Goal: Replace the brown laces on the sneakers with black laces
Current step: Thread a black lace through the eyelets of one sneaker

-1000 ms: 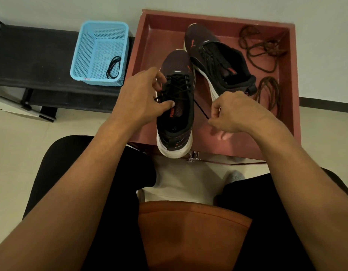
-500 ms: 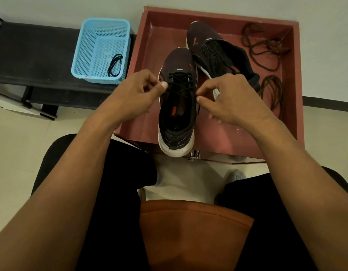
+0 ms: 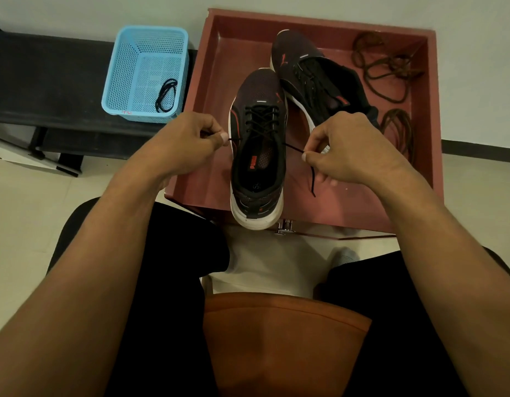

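A dark sneaker [image 3: 258, 156] stands in the red tray [image 3: 216, 81], its heel over the tray's near edge, threaded with a black lace [image 3: 261, 118]. My left hand [image 3: 188, 144] pinches the lace's left end beside the shoe. My right hand [image 3: 348, 150] pinches the right end, whose tip hangs below the fingers. Both ends are drawn out sideways. The second dark sneaker [image 3: 314, 78] lies tilted behind, also with black lacing. Two brown laces [image 3: 385, 70] [image 3: 400, 130] lie loose at the tray's right side.
A blue mesh basket [image 3: 133, 67] holding a coiled black lace [image 3: 166, 94] stands on a black bench [image 3: 47, 81] to the left. My knees in black trousers and an orange seat [image 3: 282, 339] fill the foreground. Pale tiled floor lies beneath.
Both hands have moved apart from the shoe's tongue, drawing the lace ends out to either side. The view has shifted slightly.
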A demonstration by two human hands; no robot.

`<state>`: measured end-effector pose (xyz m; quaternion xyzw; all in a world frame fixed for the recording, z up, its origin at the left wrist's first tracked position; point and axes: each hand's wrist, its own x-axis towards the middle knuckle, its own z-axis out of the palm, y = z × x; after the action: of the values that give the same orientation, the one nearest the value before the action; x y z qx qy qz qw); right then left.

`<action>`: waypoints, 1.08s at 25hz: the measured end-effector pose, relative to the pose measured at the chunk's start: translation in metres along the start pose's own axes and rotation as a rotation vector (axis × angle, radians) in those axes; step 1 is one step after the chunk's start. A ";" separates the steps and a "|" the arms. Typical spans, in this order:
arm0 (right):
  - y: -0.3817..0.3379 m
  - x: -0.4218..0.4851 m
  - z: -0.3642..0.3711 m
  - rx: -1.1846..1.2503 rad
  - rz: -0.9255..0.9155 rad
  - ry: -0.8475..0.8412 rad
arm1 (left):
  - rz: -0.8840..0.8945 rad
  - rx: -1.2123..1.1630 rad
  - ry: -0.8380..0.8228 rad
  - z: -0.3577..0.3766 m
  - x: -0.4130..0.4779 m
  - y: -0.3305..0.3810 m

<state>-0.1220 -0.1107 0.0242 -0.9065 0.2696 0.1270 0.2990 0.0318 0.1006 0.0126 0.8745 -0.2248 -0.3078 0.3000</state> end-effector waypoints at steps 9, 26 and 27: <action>0.001 -0.001 -0.004 0.094 -0.017 0.046 | -0.095 -0.186 0.051 -0.002 0.001 0.002; -0.003 0.004 -0.006 0.515 -0.193 0.331 | 0.100 -0.668 0.064 0.006 -0.005 0.025; -0.005 0.005 -0.003 0.581 -0.213 0.344 | 0.119 -0.697 0.048 0.008 -0.004 0.026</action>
<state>-0.1148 -0.1113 0.0274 -0.8148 0.2449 -0.1412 0.5062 0.0182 0.0811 0.0266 0.7118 -0.1494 -0.3274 0.6031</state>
